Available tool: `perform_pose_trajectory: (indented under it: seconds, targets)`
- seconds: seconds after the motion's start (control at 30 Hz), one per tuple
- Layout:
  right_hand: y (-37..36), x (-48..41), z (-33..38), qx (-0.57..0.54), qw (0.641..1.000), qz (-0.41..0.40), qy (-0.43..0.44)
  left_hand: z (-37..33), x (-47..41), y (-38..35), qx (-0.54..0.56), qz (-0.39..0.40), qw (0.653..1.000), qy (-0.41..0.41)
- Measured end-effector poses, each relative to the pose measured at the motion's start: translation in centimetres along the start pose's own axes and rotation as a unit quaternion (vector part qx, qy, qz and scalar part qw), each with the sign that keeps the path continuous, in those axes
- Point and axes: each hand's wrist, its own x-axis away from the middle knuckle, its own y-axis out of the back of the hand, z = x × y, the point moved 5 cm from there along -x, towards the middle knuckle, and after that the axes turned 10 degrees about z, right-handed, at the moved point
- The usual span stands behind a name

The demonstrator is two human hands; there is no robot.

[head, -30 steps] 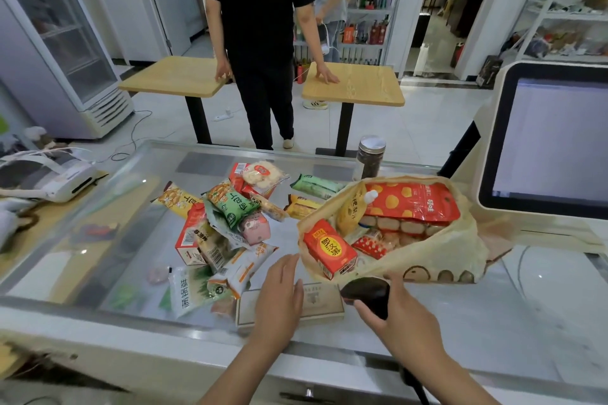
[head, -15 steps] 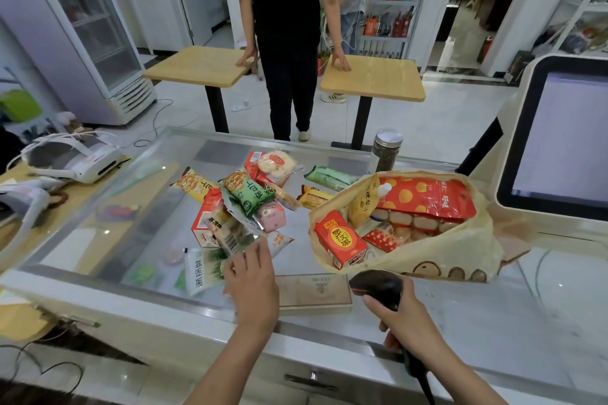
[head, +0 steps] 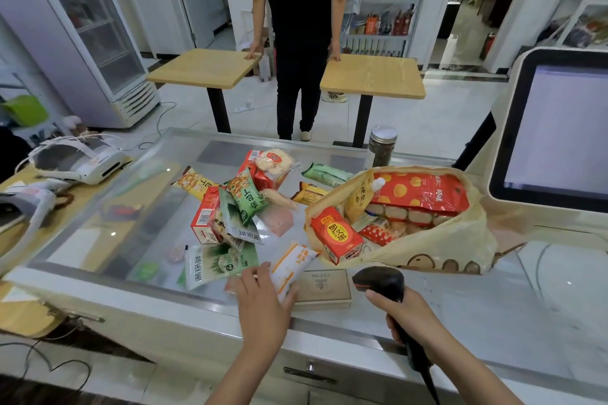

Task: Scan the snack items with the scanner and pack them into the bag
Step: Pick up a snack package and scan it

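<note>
My left hand [head: 263, 299] grips a white and orange snack packet [head: 292, 265] just above the glass counter [head: 460, 306], left of the scanner. My right hand [head: 408, 316] holds the black handheld scanner [head: 381, 283] by its handle, its head pointing toward the packet. The yellow plastic bag [head: 437, 250] lies open to the right, holding a red spotted packet [head: 421, 194], a red box [head: 335, 237] and other snacks. A pile of loose snacks [head: 237, 207] sits on the counter left of the bag, with a green and white packet [head: 217, 265] nearest me.
A flat tan box [head: 324, 286] lies on the counter between my hands. A checkout screen [head: 556, 128] stands at the right and a dark jar [head: 381, 145] behind the bag. A person in black stands beyond the counter between two wooden tables [head: 204, 67]. White devices [head: 79, 158] lie at the left.
My left hand reached into the snack pile and has come back gripping the white and orange packet, now lifted beside the scanner. My right hand keeps holding the scanner.
</note>
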Motion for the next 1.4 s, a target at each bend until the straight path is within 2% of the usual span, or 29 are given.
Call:
perform_pose_trajectory:
  seconds: [0.07, 0.17, 0.27, 0.4, 0.5, 0.57, 0.63, 0.73, 0.83, 0.9, 1.03, 1.13, 1.23, 1.3, 1.4]
  targets:
    - [0.3, 0.2, -0.1, -0.003, 1.0, 0.0, 0.005, 0.4, 0.0, -0.2, 0.02, 0.011, 1.0, -0.011]
    - [1.0, 0.6, -0.2, -0.013, 1.0, -0.004, 0.006, -0.8, 1.3, -0.4, 0.08, 0.031, 0.989, -0.122]
    - [2.0, 1.0, -0.4, -0.031, 0.999, -0.008, 0.002, -2.4, 2.9, -1.2, 0.078, 0.09, 0.971, -0.209]
    - [3.8, 1.8, -0.8, -0.049, 0.998, -0.025, -0.002, -5.2, 2.6, -1.8, 0.04, 0.138, 0.965, -0.22]
    - [5.2, 2.6, -1.1, -0.06, 0.997, -0.042, -0.001, -7.9, 2.2, -1.7, 0.025, 0.208, 0.957, -0.2]
    - [6.0, 3.1, -1.3, -0.063, 0.996, -0.055, 0.001, -9.3, 2.3, -2.1, 0.032, 0.281, 0.94, -0.189]
    - [6.7, 3.5, -1.5, -0.061, 0.996, -0.065, 0.002, -10.4, 2.5, -2.7, 0.021, 0.322, 0.921, -0.217]
    - [7.5, 3.9, -1.9, -0.066, 0.995, -0.079, -0.003, -11.5, 2.2, -3.1, 0.011, 0.3, 0.911, -0.284]
    - [7.9, 4.0, -2.4, -0.062, 0.994, -0.086, -0.007, -12.2, 1.5, -3.0, 0.006, 0.285, 0.912, -0.296]
    - [8.0, 3.9, -2.6, -0.066, 0.994, -0.084, -0.009, -12.9, 1.4, -2.6, 0.024, 0.272, 0.925, -0.265]
    - [7.8, 3.4, -2.9, -0.063, 0.995, -0.08, -0.024, -14.0, 2.4, -2.2, 0.048, 0.199, 0.966, -0.161]
    - [7.4, 3.3, -2.7, -0.058, 0.996, -0.065, -0.025, -14.6, 3.8, -3.8, 0.048, 0.255, 0.956, -0.135]
    - [7.2, 3.3, -2.5, -0.061, 0.996, -0.052, -0.023, -15.2, 3.8, -4.4, 0.074, 0.292, 0.936, -0.182]
    - [7.4, 3.4, -2.5, -0.059, 0.996, -0.059, -0.025, -15.4, 3.2, -4.2, 0.078, 0.302, 0.925, -0.218]
    - [8.1, 3.7, -2.8, -0.062, 0.995, -0.073, -0.035, -15.1, 2.5, -4.0, 0.094, 0.294, 0.933, -0.183]
